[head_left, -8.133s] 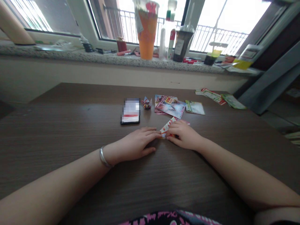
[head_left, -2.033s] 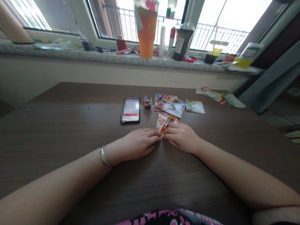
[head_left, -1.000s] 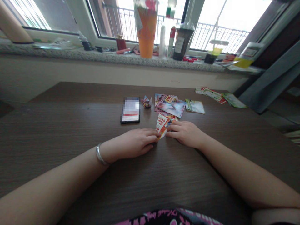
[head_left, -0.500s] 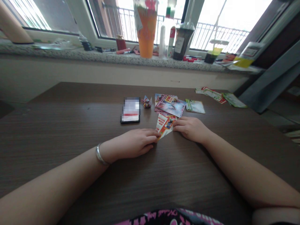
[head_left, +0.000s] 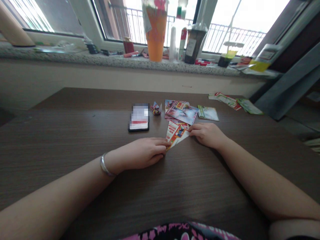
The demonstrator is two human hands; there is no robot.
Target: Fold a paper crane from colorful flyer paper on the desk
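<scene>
A folded paper sheet (head_left: 176,134) with red, orange and white print lies on the table, its slanted lower edge facing me. My left hand (head_left: 147,152), a silver bangle at its wrist, grips the sheet's lower left corner, fingers together. At the right corner, my right hand (head_left: 207,134) pinches the paper between thumb and fingers. Just behind the sheet is an overlapping pile of printed leaflets (head_left: 183,111). A small folded paper figure (head_left: 156,109) stands to the left of that pile.
A phone (head_left: 139,117) with a blurred screen lies left of the paper figure. Green-edged slips (head_left: 208,113) and more slips (head_left: 250,106) lie to the right. Along the granite windowsill (head_left: 112,62) stand an orange drink cup (head_left: 157,36), a dark drink cup (head_left: 195,43) and bottles.
My right hand has slid slightly right and away from me along the folded edge, exposing more of the sheet. My left hand stays at its corner almost unmoved.
</scene>
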